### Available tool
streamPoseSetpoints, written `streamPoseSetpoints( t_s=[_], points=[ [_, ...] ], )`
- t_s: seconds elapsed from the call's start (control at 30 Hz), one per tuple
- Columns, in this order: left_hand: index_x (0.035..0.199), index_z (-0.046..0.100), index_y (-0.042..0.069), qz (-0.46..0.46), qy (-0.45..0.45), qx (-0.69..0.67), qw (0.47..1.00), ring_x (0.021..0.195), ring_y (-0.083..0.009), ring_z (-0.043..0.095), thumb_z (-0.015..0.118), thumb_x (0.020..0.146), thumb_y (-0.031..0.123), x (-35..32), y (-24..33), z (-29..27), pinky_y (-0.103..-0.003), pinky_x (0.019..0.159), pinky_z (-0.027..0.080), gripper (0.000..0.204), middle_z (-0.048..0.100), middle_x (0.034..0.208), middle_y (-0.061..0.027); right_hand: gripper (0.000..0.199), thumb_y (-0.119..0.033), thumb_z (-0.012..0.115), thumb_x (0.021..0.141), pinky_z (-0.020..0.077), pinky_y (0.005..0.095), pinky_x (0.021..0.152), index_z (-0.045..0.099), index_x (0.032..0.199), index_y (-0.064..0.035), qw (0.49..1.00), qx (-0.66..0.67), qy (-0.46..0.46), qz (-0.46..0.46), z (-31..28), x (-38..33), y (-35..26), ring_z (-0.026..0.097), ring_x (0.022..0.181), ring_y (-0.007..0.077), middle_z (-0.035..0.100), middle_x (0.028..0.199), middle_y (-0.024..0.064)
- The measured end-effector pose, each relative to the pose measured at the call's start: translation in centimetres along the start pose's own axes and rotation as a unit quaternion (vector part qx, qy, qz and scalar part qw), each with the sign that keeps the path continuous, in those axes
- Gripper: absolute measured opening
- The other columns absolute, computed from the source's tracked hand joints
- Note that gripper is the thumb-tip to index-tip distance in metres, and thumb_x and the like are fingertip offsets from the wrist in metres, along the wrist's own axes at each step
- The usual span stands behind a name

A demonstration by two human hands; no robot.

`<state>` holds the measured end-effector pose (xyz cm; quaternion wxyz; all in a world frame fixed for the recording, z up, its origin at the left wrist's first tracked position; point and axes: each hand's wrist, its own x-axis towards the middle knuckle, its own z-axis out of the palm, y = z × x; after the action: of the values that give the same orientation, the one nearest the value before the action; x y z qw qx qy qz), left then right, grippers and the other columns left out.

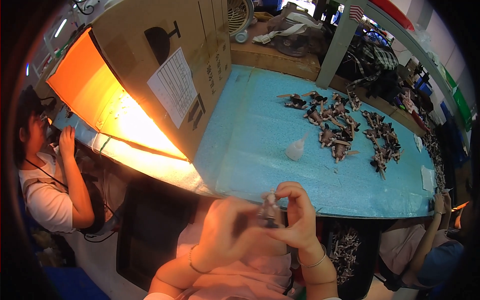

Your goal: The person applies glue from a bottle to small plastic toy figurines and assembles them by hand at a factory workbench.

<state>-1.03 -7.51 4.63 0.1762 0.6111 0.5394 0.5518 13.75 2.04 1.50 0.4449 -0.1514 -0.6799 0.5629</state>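
A small toy figurine, pale at the top and dark at the bottom, is held up in front of my lap by the table's near edge. My right hand pinches it from the right between thumb and fingers. On its other side, my left hand is close against the figurine, but motion blur smears its fingers, so its grip is unclear. Beyond my hands, a small white squeeze bottle with a thin pointed tip stands on the blue tabletop.
Several brown-and-black figurines lie in clusters at the far right. A large cardboard box, brightly lit inside, stands at the left. Black bins flank my lap; the right one contains small parts. Co-workers sit at the left and right.
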Motion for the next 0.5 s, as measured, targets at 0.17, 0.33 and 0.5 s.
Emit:
streamPoseSetpoints(
  t_s=[0.17, 0.33, 0.5],
  points=[
    [0.101, 0.059, -0.002, -0.013, -0.044, -0.042, 0.998, 0.083, -0.0207, 0.056, 0.057, 0.083, 0.002, 1.7, 0.3, 0.0, -0.029, 0.076, 0.045, 0.018, 0.057, 0.093, -0.0119, 0.073, 0.001, 0.083, 0.051, 0.0368, 0.0334, 0.09, 0.044, 0.113, -0.0017, 0.964, 0.261, -0.035, 0.03, 0.1, -1.0, 0.0, 0.044, 0.105, 0.0209, 0.043, 0.11, 0.0114],
    [0.102, 0.06, -0.002, -0.015, -0.043, -0.1, 0.994, 0.077, -0.0179, 0.055, 0.058, 0.08, -0.003, 1.4, -0.3, 0.8, -0.027, 0.071, 0.045, 0.022, 0.056, 0.089, -0.0104, 0.074, -0.001, 0.083, 0.05, 0.0369, 0.0337, 0.09, 0.045, 0.113, -0.0016, 0.946, 0.316, -0.051, 0.048, -0.3, -1.4, 0.7, 0.044, 0.105, 0.0205, 0.043, 0.111, 0.0113],
    [0.103, 0.061, -0.001, 0.018, -0.008, -0.053, 0.998, 0.072, -0.0147, 0.052, 0.061, 0.081, 0.002, 0.8, -0.1, 1.4, -0.025, 0.066, 0.043, 0.022, 0.054, 0.084, -0.0076, 0.07, -0.007, 0.083, 0.053, 0.0376, 0.0337, 0.09, 0.045, 0.112, -0.0013, 0.963, 0.266, -0.041, 0.026, -0.2, -1.4, 0.8, 0.044, 0.105, 0.0204, 0.044, 0.111, 0.0114]
  ],
)
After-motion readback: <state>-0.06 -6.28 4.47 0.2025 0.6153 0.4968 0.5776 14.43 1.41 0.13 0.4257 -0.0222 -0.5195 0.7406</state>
